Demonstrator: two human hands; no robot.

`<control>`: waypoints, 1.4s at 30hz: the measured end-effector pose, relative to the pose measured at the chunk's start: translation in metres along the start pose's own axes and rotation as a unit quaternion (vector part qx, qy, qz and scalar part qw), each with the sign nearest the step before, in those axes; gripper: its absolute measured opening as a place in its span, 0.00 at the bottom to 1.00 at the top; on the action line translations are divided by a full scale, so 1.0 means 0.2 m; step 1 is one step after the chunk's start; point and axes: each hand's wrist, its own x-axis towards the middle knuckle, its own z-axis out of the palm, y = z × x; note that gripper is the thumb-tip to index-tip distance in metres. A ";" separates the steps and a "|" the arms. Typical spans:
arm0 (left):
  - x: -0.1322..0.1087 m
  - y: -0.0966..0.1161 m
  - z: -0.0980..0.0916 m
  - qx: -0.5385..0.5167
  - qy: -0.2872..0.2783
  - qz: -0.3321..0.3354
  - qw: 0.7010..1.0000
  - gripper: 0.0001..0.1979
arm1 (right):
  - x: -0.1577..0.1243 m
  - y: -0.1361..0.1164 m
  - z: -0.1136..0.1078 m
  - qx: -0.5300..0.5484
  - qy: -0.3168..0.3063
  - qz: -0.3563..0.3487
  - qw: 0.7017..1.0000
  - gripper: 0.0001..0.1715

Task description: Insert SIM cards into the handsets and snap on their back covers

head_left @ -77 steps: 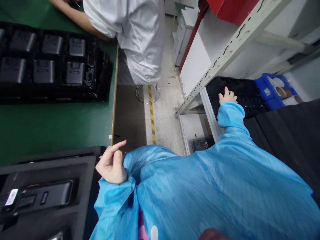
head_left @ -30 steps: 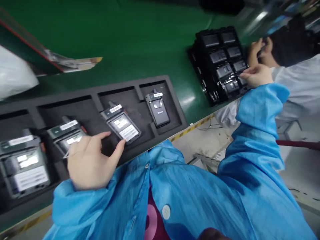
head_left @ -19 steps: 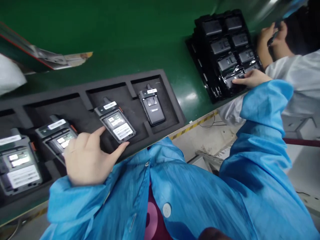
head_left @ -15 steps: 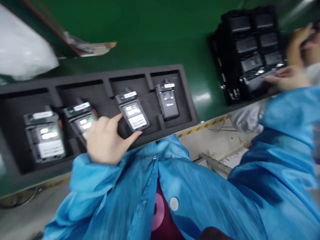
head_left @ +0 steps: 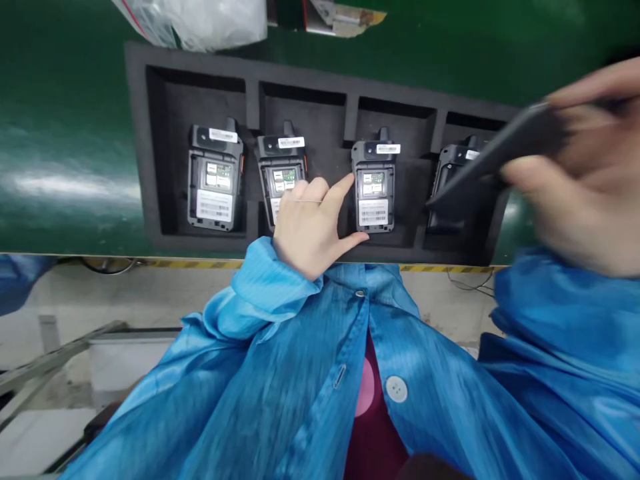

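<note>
My left hand is open over the foam tray. Its forefinger tip meets the left edge of the third handheld radio, and its thumb lies by that radio's lower end. The other fingers cover part of the second radio. Open backs on these and the leftmost radio show card slots and white labels. My right hand, blurred, grips a flat black piece, like a battery or back cover, tilted above the tray's right end. It partly hides the fourth radio.
The black foam tray lies along the front edge of the green table. Behind it sit a clear plastic bag and a torn strip. Yellow-black tape lines the table edge.
My right hand has come from the stack of black trays to above the foam tray, now holding the flat black piece. The view has swung left. My left hand stays by the third radio.
</note>
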 end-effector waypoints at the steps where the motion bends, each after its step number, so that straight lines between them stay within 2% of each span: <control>1: 0.00 0.00 0.00 -0.002 0.002 0.003 1.000 0.47 | 0.03 -0.02 0.06 0.019 -0.030 -0.021 0.999 0.33; 3: 0.00 0.00 0.00 -0.003 0.005 0.004 1.000 0.46 | 0.10 -0.03 0.17 0.054 -0.112 -0.049 0.991 0.25; 5: -0.01 0.01 -0.01 -0.002 0.007 0.002 1.000 0.45 | 0.14 -0.01 0.26 0.057 -0.180 -0.062 0.980 0.21; 7: -0.01 0.01 -0.01 -0.002 0.010 0.002 1.000 0.44 | 0.17 0.01 0.30 0.026 -0.210 -0.074 0.974 0.21; 10: -0.01 0.01 -0.02 -0.004 0.006 0.002 1.000 0.43 | 0.19 0.03 0.31 -0.024 -0.227 -0.085 0.970 0.20; 13: -0.01 0.01 -0.02 -0.006 0.003 0.001 1.000 0.43 | 0.19 0.02 0.32 -0.083 -0.210 -0.100 0.969 0.21; 19: -0.02 0.01 -0.02 -0.024 -0.003 -0.005 1.000 0.40 | 0.11 0.04 0.40 -0.240 -0.116 -0.165 0.950 0.31; 22: -0.02 0.02 -0.02 -0.027 -0.006 -0.008 1.000 0.39 | 0.08 0.05 0.43 -0.291 -0.096 -0.168 0.937 0.30; 34: -0.02 0.02 -0.03 -0.024 -0.001 0.002 1.000 0.38 | 0.03 0.00 0.46 -0.375 -0.082 -0.210 0.899 0.24; 39: -0.03 0.02 -0.02 -0.030 0.010 0.002 1.000 0.36 | 0.00 0.00 0.51 -0.381 -0.042 -0.215 0.898 0.24; 42: -0.04 0.02 -0.02 -0.025 0.029 0.019 0.999 0.37 | -0.02 -0.01 0.52 -0.388 -0.033 -0.194 0.900 0.24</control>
